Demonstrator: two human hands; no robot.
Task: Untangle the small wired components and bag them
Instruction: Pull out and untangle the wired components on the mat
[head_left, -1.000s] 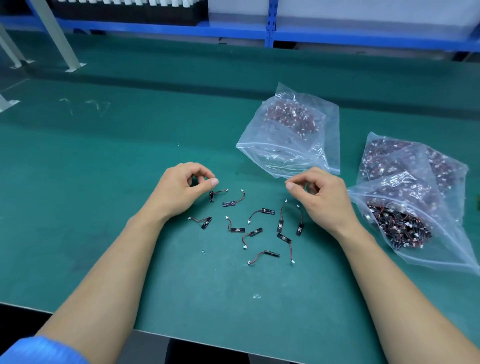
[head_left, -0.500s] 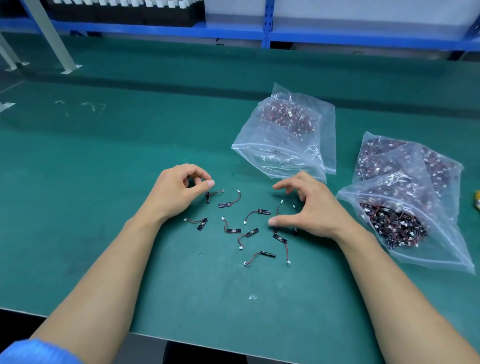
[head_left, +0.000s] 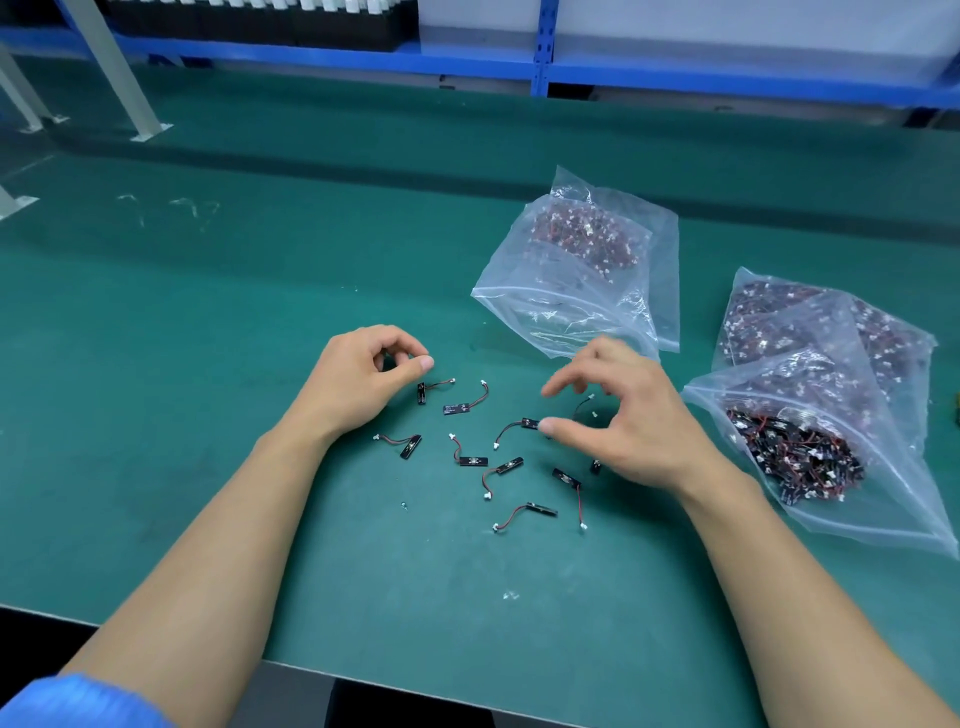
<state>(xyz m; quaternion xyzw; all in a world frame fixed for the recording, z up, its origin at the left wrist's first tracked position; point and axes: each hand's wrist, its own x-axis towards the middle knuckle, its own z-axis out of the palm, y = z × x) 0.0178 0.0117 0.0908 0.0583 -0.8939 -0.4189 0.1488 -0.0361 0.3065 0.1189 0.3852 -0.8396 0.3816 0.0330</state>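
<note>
Several small wired components, black strips with red-black leads and white plugs, lie scattered on the green mat (head_left: 208, 364); one of them (head_left: 471, 460) is in the middle of the group. My left hand (head_left: 358, 382) rests at their left edge, fingers curled and thumb against the forefinger, with nothing visible in it. My right hand (head_left: 628, 421) hovers over the right side of the group with its fingers spread. Its thumb tip is next to one component (head_left: 527, 424), and the palm partly hides two others. To the right lies an open clear bag (head_left: 831, 519) holding a tangled heap of components.
A second clear bag (head_left: 582, 312) with components lies just behind my right hand. A third full bag (head_left: 769, 312) sits behind the open one. A blue shelf rail (head_left: 540, 62) and grey frame legs (head_left: 119, 78) stand at the back. The mat's front edge is near my forearms.
My right hand went from a pinch near the middle bag to spread fingers, and came down over the right-hand components. My left hand kept its curled pose.
</note>
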